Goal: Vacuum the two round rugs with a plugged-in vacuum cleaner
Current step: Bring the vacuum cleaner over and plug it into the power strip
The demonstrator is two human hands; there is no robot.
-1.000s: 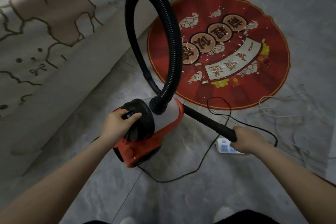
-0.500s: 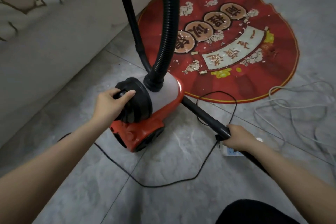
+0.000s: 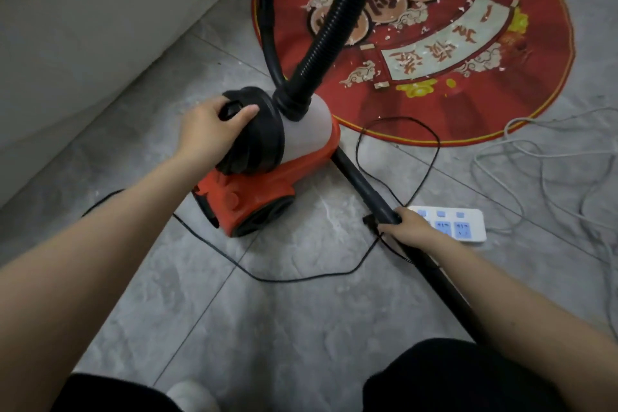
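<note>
1. Progress: the red round rug [image 3: 468, 43] is littered with pale scraps across its pattern, so by my reading vacuuming has not begun. Only one rug is in view; the second lies out of frame.
2. The vacuum cleaner [image 3: 267, 177] sits on the grey floor tiles [image 3: 267, 328], just beside the rug's near edge, not on it.
3. Left hand [image 3: 214, 127] grips the black handle on top of the canister, fingers curled over it.
4. Right hand [image 3: 411, 227] is clenched around the black tube [image 3: 364, 184], which runs from the canister's front back towards the person. The nozzle end is not visible.
5. The ribbed hose [image 3: 334, 27] arches up from the canister and out of the top of the frame.
6. The black cord [image 3: 301, 278] loops on the floor around the canister and tube; whether it is plugged into the white power strip [image 3: 468, 227] I cannot tell, as the hand covers that end.
7. Room: a pale wall or furniture face [image 3: 83, 27] bounds the left. Loose white cables [image 3: 535, 150] lie right of the rug, touching its edge; likely snag risk. Open tiles lie towards the person.
</note>
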